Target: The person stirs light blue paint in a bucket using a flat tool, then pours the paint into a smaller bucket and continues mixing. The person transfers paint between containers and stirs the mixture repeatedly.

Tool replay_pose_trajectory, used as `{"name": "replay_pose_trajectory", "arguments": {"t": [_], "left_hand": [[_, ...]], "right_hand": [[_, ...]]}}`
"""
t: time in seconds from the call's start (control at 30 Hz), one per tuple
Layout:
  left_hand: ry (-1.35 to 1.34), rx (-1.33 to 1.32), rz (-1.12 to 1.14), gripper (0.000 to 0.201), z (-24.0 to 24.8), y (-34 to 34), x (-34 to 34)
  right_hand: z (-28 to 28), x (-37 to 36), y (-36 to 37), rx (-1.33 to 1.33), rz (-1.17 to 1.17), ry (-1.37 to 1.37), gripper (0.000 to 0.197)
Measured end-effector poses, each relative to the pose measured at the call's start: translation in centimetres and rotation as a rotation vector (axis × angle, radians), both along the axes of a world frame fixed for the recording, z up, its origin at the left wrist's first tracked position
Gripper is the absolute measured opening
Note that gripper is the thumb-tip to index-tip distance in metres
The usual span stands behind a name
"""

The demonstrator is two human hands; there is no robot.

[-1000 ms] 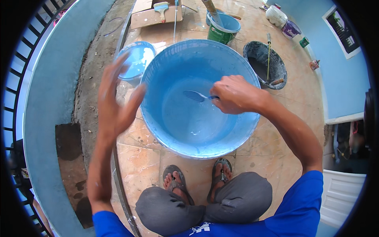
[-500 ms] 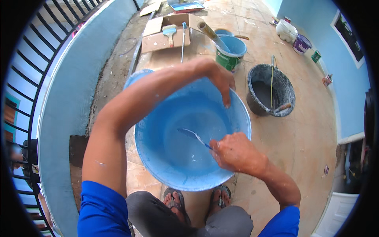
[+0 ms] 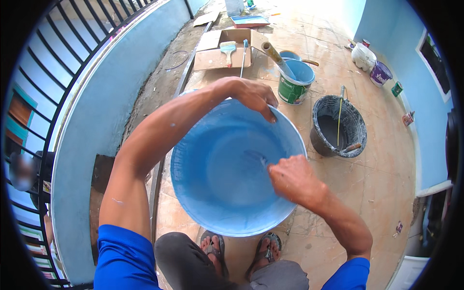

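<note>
A large blue tub [image 3: 227,212] stands in front of my feet, its inside streaked with blue. My left hand [image 3: 256,99] reaches across and is closed on the tub's far rim. Inside the tub, at its right side, my right hand [image 3: 295,179] is closed round a small spoon-like tool [image 3: 258,157]. Motion blurs that tool, and its handle is mostly hidden in my fist. Its tip is close to the tub's inner surface; whether it touches cannot be made out.
To the right stands a dark bucket [image 3: 321,137] with a stick in it. Beyond are a green paint bucket [image 3: 292,92], a cardboard box [image 3: 205,59] with a wide brush [image 3: 228,50], and a paint tray [image 3: 250,21]. A low wall [image 3: 92,125] with railing runs left; a person is beyond it.
My right hand has moved slightly right and up, drawing the spoon-like tool toward the tub's right side. My left hand still holds the rim. The whole view has shifted a little.
</note>
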State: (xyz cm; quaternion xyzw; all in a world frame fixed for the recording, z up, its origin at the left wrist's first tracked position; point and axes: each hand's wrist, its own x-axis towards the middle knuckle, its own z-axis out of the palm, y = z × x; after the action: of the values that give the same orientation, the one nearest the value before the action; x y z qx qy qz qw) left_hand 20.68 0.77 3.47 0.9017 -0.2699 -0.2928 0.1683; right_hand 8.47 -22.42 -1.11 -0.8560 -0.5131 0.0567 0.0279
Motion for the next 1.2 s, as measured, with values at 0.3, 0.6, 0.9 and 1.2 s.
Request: {"name": "replay_pose_trajectory", "arguments": {"t": [0.3, 0.6, 0.9, 1.2], "left_hand": [[-0.329, -0.099, 0.483, 0.05, 2.2, 5.1, -6.1], [-0.548, -0.223, 0.797, 0.048, 2.1, 2.9, -12.3], [-0.616, -0.242, 0.898, 0.06, 0.4, 2.3, -16.2], [-0.563, -0.186, 0.933, 0.083, 1.3, 0.9, -18.2]], "right_hand": [[0.9, 4.0, 1.7, -0.025, -0.085, -0.29, 0.017], [-2.2, 1.5, 0.3, 0.081, -0.175, -0.262, 0.011], [-6.9, -0.8, 0.0, 0.19, -0.232, -0.157, 0.013], [-12.4, 0.7, 3.2, 0.309, -0.326, -0.301, 0.006]]}}
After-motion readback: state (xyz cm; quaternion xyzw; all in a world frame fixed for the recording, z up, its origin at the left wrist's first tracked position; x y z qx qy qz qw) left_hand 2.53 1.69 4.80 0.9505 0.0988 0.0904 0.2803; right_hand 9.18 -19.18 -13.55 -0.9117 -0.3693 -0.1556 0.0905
